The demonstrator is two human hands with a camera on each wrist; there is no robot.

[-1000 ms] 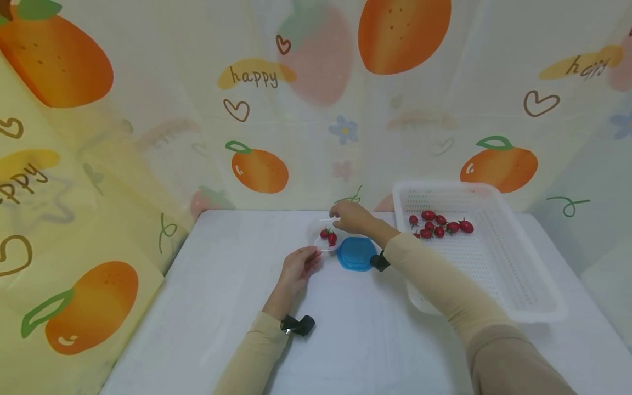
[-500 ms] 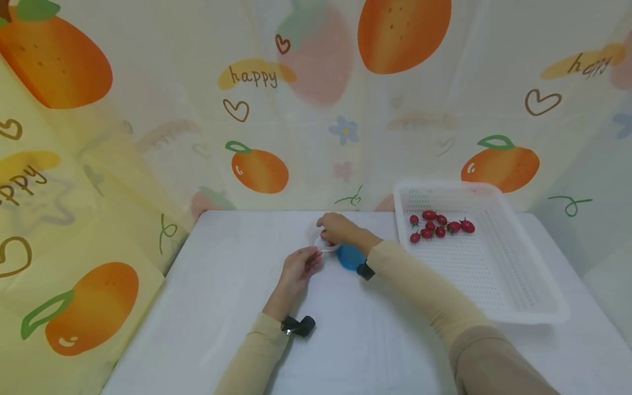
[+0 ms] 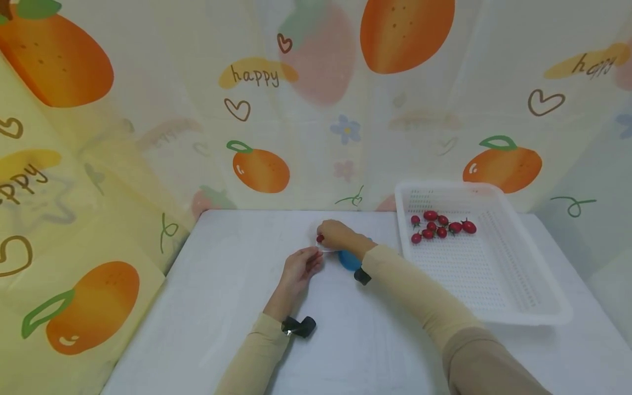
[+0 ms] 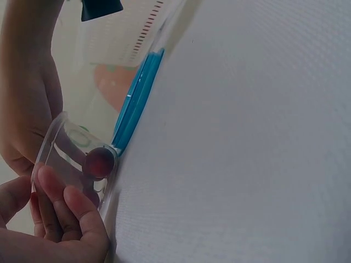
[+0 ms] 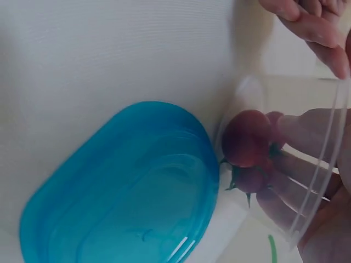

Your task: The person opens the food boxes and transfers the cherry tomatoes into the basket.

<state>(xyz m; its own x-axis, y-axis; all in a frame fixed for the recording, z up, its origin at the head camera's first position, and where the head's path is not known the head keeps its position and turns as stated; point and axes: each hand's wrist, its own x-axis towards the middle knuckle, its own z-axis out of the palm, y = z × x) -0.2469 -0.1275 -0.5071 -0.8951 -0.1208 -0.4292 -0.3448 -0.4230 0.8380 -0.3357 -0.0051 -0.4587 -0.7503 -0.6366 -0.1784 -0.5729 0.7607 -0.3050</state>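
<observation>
My left hand [image 3: 298, 269] pinches the rim of a small clear plastic container [image 5: 249, 90] between thumb and fingers, on the white table. Inside it, seen through the wall in the right wrist view, lie several red cherry tomatoes [image 5: 247, 138] with green stems. My right hand [image 3: 338, 235] reaches down into the container from above, its fingers curled around a cherry tomato [image 5: 276, 123] there. In the head view this hand covers most of the container. A blue plastic lid [image 5: 126, 186] lies flat right beside the container, partly under my right wrist in the head view.
A large white perforated basket [image 3: 476, 274] stands at the table's right, with several cherry tomatoes [image 3: 441, 232] grouped near its back left. Behind the table [image 3: 207, 307] hangs a fruit-print cloth [image 3: 306, 131]. Each wrist wears a black camera.
My right hand has moved left and down from the container's far right rim into the container, over the cherry tomatoes. My left hand has stayed at the rim.
</observation>
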